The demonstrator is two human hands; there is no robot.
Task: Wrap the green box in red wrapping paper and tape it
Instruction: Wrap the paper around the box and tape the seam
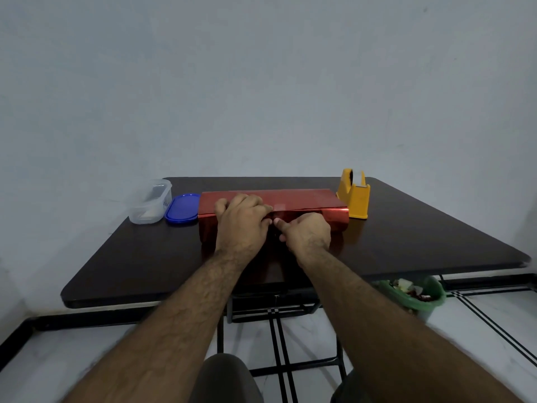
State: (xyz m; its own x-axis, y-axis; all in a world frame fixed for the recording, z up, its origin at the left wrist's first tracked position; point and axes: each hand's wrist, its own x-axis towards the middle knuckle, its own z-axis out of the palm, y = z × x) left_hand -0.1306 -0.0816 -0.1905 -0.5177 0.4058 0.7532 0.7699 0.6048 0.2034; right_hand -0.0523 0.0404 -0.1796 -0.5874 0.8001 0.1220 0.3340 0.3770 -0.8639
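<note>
The box lies across the middle of the dark table, fully covered in shiny red wrapping paper (305, 199); none of the green shows. My left hand (242, 221) lies on top of the parcel, fingers pressing the paper down along the seam. My right hand (305, 232) is at the parcel's front face, fingers curled, thumb pressing at the seam beside the left fingertips. A strip of clear tape (280, 206) crosses the seam just beyond my fingers. The yellow tape dispenser (354, 196) stands at the parcel's right end.
A clear plastic container (149, 203) and its blue lid (182, 209) sit left of the parcel. The table (130, 257) stands against a grey wall. A green bin (418, 295) with scraps stands on the tiled floor under the table's right side.
</note>
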